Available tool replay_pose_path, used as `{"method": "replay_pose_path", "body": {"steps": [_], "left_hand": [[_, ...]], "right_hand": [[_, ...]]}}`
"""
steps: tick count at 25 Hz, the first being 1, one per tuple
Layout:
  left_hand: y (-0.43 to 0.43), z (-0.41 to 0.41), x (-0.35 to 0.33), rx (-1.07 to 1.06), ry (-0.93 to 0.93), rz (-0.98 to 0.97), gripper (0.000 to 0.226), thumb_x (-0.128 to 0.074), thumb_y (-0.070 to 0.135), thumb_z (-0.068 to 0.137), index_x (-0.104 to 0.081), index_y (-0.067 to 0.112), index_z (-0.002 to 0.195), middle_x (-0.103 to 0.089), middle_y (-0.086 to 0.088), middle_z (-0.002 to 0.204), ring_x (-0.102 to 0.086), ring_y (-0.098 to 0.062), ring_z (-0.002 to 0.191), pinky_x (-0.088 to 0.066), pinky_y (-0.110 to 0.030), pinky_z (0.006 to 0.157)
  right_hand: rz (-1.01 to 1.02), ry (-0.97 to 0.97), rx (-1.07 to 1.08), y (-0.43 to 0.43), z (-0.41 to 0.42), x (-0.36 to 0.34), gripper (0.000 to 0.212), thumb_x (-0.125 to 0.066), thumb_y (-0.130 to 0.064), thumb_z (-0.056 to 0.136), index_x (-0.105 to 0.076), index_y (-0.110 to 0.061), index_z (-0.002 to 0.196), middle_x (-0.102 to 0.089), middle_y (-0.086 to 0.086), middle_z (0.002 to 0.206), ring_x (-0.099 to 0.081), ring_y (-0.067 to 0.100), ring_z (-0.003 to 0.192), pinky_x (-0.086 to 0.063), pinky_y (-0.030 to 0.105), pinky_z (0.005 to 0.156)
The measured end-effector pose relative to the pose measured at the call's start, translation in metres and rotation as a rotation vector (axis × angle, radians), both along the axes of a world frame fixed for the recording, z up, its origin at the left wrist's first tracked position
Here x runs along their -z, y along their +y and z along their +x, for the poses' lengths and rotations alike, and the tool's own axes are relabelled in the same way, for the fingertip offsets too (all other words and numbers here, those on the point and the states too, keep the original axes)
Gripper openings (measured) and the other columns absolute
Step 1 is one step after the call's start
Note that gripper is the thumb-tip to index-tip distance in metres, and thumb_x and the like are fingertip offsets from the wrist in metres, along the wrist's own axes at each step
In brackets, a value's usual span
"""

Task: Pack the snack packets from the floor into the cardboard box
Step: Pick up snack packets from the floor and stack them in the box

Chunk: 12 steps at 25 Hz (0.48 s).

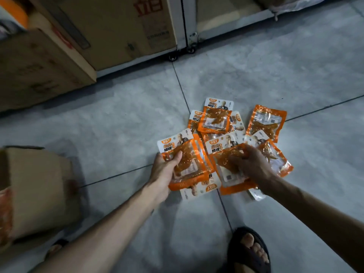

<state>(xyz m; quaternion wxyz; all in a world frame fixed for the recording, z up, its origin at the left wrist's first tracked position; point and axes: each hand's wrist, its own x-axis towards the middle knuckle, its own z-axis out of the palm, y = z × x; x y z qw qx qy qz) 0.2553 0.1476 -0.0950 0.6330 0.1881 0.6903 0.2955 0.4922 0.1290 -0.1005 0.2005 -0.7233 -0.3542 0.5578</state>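
- Nearest you, your right foot in a dark sandal [248, 251] stands on the grey tiled floor [122, 119], at the bottom right of centre.
- At the near left, the cardboard box [39, 190] sits on the floor, blurred at the frame edge; something orange shows at its left rim, too smeared to identify.
- Your left hand [164, 174] reaches in from the lower left and its fingers [177, 157] are closed on one orange snack packet [184, 164], thumb on top across the clear window, the packet's white header pointing away from you.
- Your right hand [250, 164] comes in from the lower right, palm down, with its fingers [235, 160] curled onto a second packet [228, 166] near the middle of the pile; whether that packet is lifted off the others or merely pressed, you cannot tell.
- Just beyond and under both hands, the pile of packets [216, 119] lies overlapping on the floor where the tile joints cross, well apart from the box.
- One packet [266, 123] lies at the far right edge of the pile.
- Farthest away, large cartons [118, 32] stand along the upper left, beside a white frame on small castors [173, 57].
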Motion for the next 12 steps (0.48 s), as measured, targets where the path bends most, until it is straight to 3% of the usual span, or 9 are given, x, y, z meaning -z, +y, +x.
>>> {"method": "replay_pose_path", "body": {"steps": [3, 7, 12], "left_hand": [[0.016, -0.043, -0.043, 0.034, -0.01, 0.112, 0.035, -0.069, 0.026, 0.089, -0.058, 0.02, 0.121, -0.075, -0.006, 0.112, -0.074, -0.025, 0.095, -0.061, -0.046, 0.077], [0.026, -0.092, -0.097, -0.033, -0.024, 0.181, 0.039, -0.074, 0.021, 0.085, -0.058, 0.018, 0.121, -0.074, -0.007, 0.112, -0.073, -0.026, 0.097, -0.059, -0.048, 0.083], [0.03, -0.182, -0.175, -0.128, -0.071, 0.237, 0.041, -0.076, 0.016, 0.082, -0.06, 0.021, 0.12, -0.075, -0.007, 0.111, -0.073, -0.026, 0.097, -0.06, -0.043, 0.08]], "right_hand": [[0.113, 0.098, -0.063, 0.024, -0.065, -0.036, 0.028, -0.055, -0.027, 0.096, -0.052, -0.022, 0.123, -0.072, 0.003, 0.108, -0.073, 0.014, 0.081, -0.059, 0.028, 0.062], [0.282, 0.047, -0.15, 0.054, -0.152, -0.1, 0.019, -0.049, -0.03, 0.098, -0.049, -0.022, 0.115, -0.068, 0.001, 0.098, -0.07, 0.02, 0.083, -0.06, 0.039, 0.066], [0.41, 0.061, -0.181, 0.073, -0.259, -0.18, 0.014, -0.045, -0.03, 0.099, -0.043, -0.028, 0.113, -0.063, -0.002, 0.094, -0.068, 0.021, 0.084, -0.058, 0.038, 0.067]]}}
